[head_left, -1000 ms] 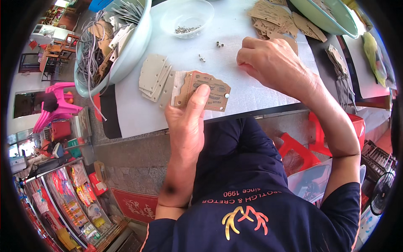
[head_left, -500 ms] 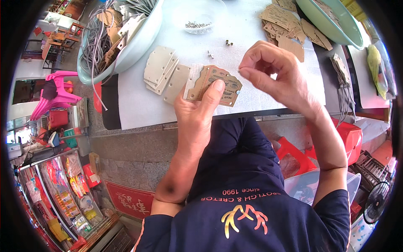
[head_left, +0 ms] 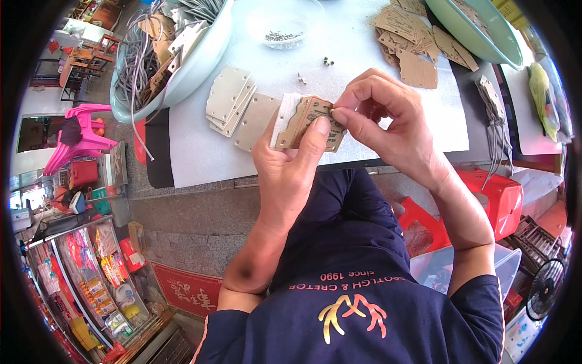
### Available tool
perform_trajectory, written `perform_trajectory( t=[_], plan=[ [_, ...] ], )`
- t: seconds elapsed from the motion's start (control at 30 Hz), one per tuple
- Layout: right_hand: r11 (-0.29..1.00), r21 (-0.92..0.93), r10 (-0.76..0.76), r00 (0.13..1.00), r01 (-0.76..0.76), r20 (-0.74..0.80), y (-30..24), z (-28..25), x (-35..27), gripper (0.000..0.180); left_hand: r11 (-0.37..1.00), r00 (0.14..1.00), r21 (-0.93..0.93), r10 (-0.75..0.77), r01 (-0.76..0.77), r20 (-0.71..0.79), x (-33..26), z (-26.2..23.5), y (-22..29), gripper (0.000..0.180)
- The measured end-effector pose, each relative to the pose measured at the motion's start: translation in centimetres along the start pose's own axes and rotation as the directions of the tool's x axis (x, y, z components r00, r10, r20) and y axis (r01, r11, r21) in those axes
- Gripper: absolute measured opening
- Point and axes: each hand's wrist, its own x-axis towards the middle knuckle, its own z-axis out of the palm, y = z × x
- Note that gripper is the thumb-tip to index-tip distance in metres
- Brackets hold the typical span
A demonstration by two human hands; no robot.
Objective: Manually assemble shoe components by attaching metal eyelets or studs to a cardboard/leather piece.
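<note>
My left hand [head_left: 285, 176] grips a brown printed card [head_left: 292, 131] with a scalloped edge, its thumb pressed flat on the face. A pale strip of white material shows along the card's left side. At the card's right edge, the thumb and fingertips of my right hand [head_left: 394, 121] are pinched together. Whatever they hold is too small and hidden to name. Just left of my left hand, several off-white cards [head_left: 225, 97] with punched holes lie fanned out, and another greyish card [head_left: 254, 124] rests beside them.
Small metal fasteners fill part of a clear tub [head_left: 284, 37]; loose fasteners [head_left: 328, 62] lie nearer. Brown cards [head_left: 418, 68] are heaped at the far right beside a green basin [head_left: 506, 54]. Another basin [head_left: 197, 70] holds grey cords and cards. Corded cards [head_left: 492, 100] hang over the right edge.
My right hand has moved left and down, from apart to the card's right edge, where its fingers now touch. My left hand still grips the card, almost in place.
</note>
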Motion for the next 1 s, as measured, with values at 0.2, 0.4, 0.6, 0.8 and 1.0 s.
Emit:
perform_trajectory(
  t=[0.2, 0.4, 0.6, 0.8, 1.0],
  plan=[
    [0.999, -0.043, 0.023, 0.999, -0.022, 0.030, -0.58, -0.13, -0.24, 0.007, 1.000, 1.000, -0.010, -0.007, 0.007, 0.005, -0.06, -0.07, -0.07, 0.021],
    [0.999, -0.031, 0.037, 0.999, -0.037, 0.017, -0.40, 0.02, -0.47, 0.006, 1.000, 1.000, -0.022, -0.013, 0.013, 0.000, -0.11, -0.19, -0.15, 0.021],
    [1.000, -0.010, 0.022, 1.000, -0.022, -0.009, -0.31, 0.06, -0.44, 0.007, 1.000, 1.000, -0.021, -0.008, 0.009, 0.020, -0.16, -0.09, -0.12, 0.020],
    [0.998, 0.042, 0.048, 0.998, -0.046, -0.038, 0.13, 0.35, -0.55, 0.009, 1.000, 1.000, -0.006, -0.006, 0.006, 0.027, -0.13, -0.08, -0.19, 0.020],
    [0.998, 0.028, 0.051, 0.998, -0.050, -0.031, 0.10, 0.27, -0.58, 0.009, 1.000, 1.000, 0.003, -0.023, 0.023, 0.015, -0.19, -0.10, -0.21, 0.020]
  ],
)
